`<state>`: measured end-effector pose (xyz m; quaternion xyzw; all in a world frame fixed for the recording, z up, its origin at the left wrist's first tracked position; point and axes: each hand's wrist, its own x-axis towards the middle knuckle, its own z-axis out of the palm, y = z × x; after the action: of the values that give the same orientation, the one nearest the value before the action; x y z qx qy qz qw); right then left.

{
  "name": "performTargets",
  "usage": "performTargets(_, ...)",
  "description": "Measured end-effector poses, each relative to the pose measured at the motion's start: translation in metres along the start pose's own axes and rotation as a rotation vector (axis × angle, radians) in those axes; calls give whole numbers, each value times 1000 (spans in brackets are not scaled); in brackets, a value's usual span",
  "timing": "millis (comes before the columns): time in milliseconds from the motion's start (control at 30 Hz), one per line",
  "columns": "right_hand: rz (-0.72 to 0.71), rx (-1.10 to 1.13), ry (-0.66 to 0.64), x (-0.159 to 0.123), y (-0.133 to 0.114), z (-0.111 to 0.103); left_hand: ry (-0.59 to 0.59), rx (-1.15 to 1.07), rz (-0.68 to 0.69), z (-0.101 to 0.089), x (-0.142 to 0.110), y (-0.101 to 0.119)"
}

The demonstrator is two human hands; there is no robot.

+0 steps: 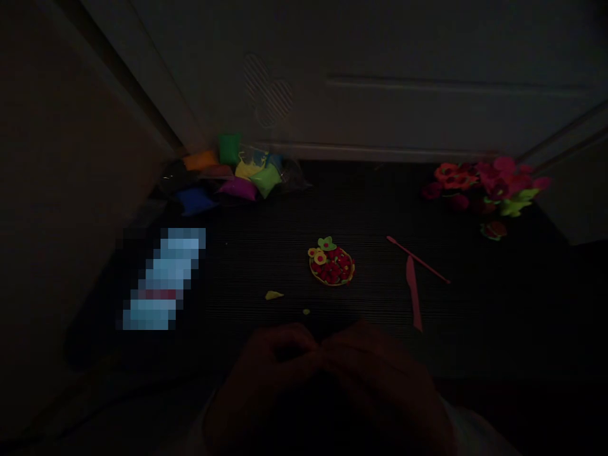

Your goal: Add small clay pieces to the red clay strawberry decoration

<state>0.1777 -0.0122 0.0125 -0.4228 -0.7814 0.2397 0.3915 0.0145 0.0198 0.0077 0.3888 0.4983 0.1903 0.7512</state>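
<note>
The scene is very dark. My left hand (270,364) and my right hand (375,367) meet at the bottom centre, fingertips pressed together around something too small and dark to name. Just beyond them on the dark mat (247,266) lie a small yellow clay scrap (274,295) and a tinier yellow bit (306,311). Farther out sits a round clay piece (331,263) covered with red, yellow and green shapes.
Pink modelling tools lie right of centre: a thin stick (418,259) and a flat knife (413,291). Coloured clay bags (232,174) are piled at the back left. Clay flowers (489,187) stand at the back right. A blurred pale object (164,278) lies left. A white door (380,76) is behind.
</note>
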Motion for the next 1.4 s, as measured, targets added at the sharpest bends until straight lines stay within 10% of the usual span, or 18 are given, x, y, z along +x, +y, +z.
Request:
performTargets(633, 369, 217, 352, 2, -8, 6, 56, -127, -17, 3, 7, -7)
performTargets(1400, 351, 191, 282, -14, 11, -12, 83, -168, -66, 3, 2, -10)
